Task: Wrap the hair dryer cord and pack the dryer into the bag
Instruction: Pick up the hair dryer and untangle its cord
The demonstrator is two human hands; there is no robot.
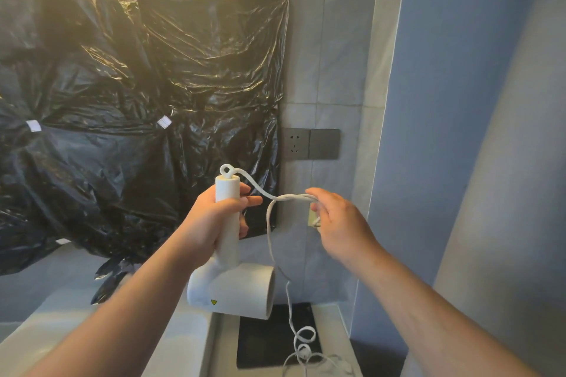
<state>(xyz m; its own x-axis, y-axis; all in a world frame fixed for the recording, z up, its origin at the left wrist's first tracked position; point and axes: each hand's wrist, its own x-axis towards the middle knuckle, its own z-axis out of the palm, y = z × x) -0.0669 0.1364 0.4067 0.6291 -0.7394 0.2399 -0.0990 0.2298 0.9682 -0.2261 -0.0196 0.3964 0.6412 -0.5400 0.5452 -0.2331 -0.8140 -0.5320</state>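
Our left hand (214, 220) is wrapped round the handle of the hair dryer (232, 288), held upside down above the table (225, 346), barrel lowest. Our right hand (337, 220), just to its right, pinches the cord (291, 197), which leaves the handle's top end. Slack drops to coils by the table's right edge. The handle's long axis stands upright between our 2 hands, so winding should circle it. The dark flat thing (266, 343) below may be the bag.

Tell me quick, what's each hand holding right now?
Left hand: gripping the hair dryer by its handle.
Right hand: pinching the cord beside the handle's end.
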